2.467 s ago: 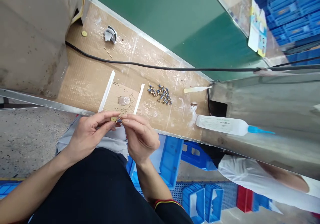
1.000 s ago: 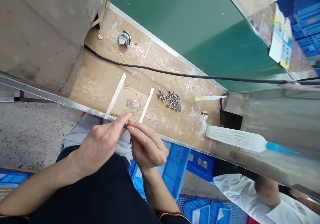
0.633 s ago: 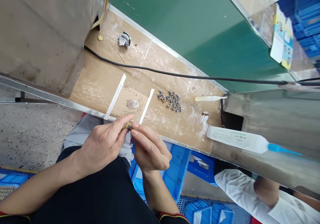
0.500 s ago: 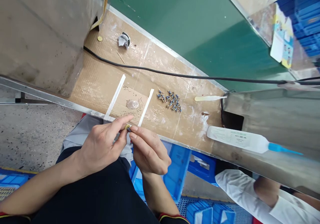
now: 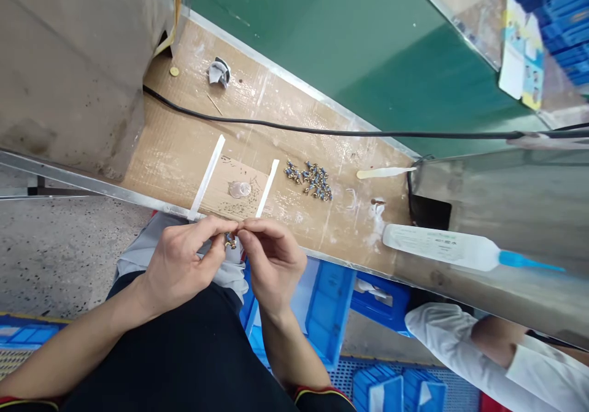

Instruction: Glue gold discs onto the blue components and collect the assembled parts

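Note:
Between the thumb and index finger of my left hand (image 5: 181, 262) is a small brass-and-blue metal part (image 5: 230, 240), close to the bench's front edge. The fingertips of my right hand (image 5: 271, 262) meet my left index fingertip just above that part; the fingers are pinched, and whatever they hold is too small to make out. Beyond my hands, a clear oval blob (image 5: 240, 189) lies on a cardboard patch among many tiny dark pins (image 5: 239, 206). To its right sits a pile of similar brass-and-blue parts (image 5: 313, 180).
White tape strips (image 5: 207, 176) flank the patch. A black cable (image 5: 276, 128) crosses the bench. To the right lie a pale brush-like tool (image 5: 384, 172) and a white bottle with a blue nozzle (image 5: 442, 246). Blue bins (image 5: 329, 308) stand below; another person's arm (image 5: 494, 341) is at lower right.
My right hand has turned and its fingertips have shifted up to my left index fingertip. The part in my left hand now shows more of its brass and blue. The view has shifted slightly.

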### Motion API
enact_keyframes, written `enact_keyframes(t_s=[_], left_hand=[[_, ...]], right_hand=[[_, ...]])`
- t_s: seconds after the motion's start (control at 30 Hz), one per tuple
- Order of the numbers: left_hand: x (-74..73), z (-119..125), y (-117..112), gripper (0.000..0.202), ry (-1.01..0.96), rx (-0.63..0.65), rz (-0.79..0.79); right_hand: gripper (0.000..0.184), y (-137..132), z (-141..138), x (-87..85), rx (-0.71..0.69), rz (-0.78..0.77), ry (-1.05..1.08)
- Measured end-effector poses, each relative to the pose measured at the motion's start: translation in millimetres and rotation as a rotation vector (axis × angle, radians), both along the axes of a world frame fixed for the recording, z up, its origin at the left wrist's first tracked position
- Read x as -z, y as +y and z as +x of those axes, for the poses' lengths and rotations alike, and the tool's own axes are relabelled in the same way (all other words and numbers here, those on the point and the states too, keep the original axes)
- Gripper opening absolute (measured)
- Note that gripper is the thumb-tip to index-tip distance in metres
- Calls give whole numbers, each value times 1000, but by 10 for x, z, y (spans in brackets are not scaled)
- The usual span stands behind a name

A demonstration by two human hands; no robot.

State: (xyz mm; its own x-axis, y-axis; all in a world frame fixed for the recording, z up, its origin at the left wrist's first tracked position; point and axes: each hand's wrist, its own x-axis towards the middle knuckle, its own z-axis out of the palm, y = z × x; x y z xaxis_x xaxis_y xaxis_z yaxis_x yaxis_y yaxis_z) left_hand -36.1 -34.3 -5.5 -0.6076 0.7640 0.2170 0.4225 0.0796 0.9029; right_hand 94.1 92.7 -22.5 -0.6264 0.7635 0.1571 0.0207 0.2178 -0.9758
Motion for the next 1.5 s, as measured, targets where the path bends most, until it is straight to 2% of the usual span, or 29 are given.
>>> enact_keyframes(t_s=[0.2,0.43,0.6,0.7,0.8,0.87,0.93,1.03,1.17,1.2,1.27,1.33,1.37,1.43,1.5], left_hand=[[24,9,10,49,36,53,-13],[7,32,50,55,92,87,-9],[-31,53,88,60,36,120,-38],[-11,60,104,57,-72,155,-74],[39,75,118,47,-314,113,-176],[72,90,133,51,-476,76,-247],[100,107,158,64,-569,82,-305],[137,141,213,76,-625,183,-384],[200,213,280,87,-644,403,-486],[212,229,292,88,-631,442,-514],[221,248,314,88,-604,475,-559],[206,249,342,87,-592,449,-579],[190,245,359,87,-590,426,-585],[151,234,398,87,-581,393,-598],[109,228,434,88,-564,386,-612]], right_hand=[[12,18,12,55,-52,-200,15],[13,66,76,48,-63,-253,51],[13,71,106,22,-70,-247,69],[9,69,141,57,-68,-257,57],[7,78,188,145,-75,-232,52],[13,95,226,216,-79,-134,92],[14,114,277,282,-96,-1,120],[6,114,408,357,-82,113,125],[7,64,786,464,30,46,160],[9,70,927,515,95,-4,141],[16,148,1252,680,333,-130,26],[22,327,1585,936,602,-249,-148],[23,445,1733,1092,685,-286,-212],[19,695,1957,1429,740,-336,-292],[14,902,2061,1746,726,-388,-348]])
